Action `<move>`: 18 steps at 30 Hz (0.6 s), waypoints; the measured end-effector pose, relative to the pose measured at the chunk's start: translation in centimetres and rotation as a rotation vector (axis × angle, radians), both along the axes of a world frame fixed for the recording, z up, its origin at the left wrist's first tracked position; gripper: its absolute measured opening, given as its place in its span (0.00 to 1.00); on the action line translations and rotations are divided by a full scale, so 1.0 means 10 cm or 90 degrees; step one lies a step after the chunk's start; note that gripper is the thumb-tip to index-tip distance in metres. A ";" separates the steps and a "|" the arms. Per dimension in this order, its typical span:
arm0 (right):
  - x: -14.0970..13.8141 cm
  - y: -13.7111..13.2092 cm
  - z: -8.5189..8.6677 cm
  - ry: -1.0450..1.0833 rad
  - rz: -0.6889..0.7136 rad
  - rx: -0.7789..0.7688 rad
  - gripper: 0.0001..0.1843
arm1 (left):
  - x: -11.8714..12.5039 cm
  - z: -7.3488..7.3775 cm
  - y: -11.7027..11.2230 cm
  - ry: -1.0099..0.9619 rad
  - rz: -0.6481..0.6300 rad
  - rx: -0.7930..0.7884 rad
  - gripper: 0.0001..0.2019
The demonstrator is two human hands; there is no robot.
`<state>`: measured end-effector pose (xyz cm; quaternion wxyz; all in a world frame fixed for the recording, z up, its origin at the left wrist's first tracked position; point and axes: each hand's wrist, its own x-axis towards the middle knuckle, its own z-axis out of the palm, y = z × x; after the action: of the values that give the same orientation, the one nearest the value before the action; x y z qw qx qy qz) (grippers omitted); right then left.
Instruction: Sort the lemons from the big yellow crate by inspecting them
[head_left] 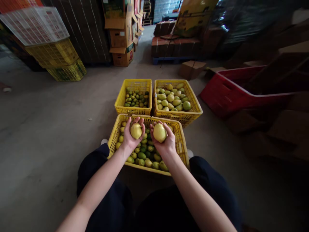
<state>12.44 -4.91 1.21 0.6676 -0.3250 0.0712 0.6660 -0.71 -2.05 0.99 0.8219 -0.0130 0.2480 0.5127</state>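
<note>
My left hand (131, 137) is palm up with its fingers curled round a yellow lemon (136, 130). In my right hand (166, 143) rests a second, slightly larger lemon (159, 132), also cupped in the palm. Both hands are above the near yellow crate (111, 141), which holds many green and yellow lemons (142, 156). Behind it on the left stands a yellow crate (120, 93) of small, mostly green fruit (137, 97). Beside that, a third yellow crate (193, 96) contains larger pale yellow-green fruit (176, 102). My forearms hide part of the near crate's contents.
A big red bin (217, 91) stands to the right, near a small cardboard box (192, 68). White (41, 25) and yellow crates (56, 53) are stacked at the far left. Cardboard boxes (119, 38) and a loaded blue pallet (166, 60) are at the back.
</note>
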 end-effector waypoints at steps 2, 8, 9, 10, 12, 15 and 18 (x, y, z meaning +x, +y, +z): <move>-0.04 0.02 -0.03 0.004 -0.024 -0.005 0.03 | 0.00 0.00 -0.03 -0.019 0.025 0.016 0.21; -0.18 0.00 -0.11 0.010 -0.059 0.009 0.04 | 0.02 -0.04 -0.04 0.004 0.041 0.124 0.19; -0.20 -0.01 -0.12 0.006 -0.057 0.009 0.04 | 0.03 -0.05 -0.04 0.018 0.041 0.128 0.19; -0.22 -0.03 -0.13 0.000 -0.054 0.004 0.05 | 0.04 -0.07 -0.05 0.033 0.041 0.128 0.19; -0.25 -0.07 -0.13 -0.011 -0.048 -0.012 0.07 | 0.07 -0.11 -0.06 0.063 0.040 0.125 0.19; -0.26 -0.12 -0.11 -0.020 -0.036 -0.033 0.09 | 0.12 -0.17 -0.08 0.091 0.039 0.117 0.17; -0.25 -0.13 -0.08 -0.016 -0.033 -0.039 0.09 | 0.16 -0.21 -0.10 0.096 0.035 0.097 0.17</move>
<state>9.93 -6.16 0.37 0.6753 -0.3515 0.0916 0.6419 0.93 -3.05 -1.07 0.7849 0.0814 0.2693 0.5521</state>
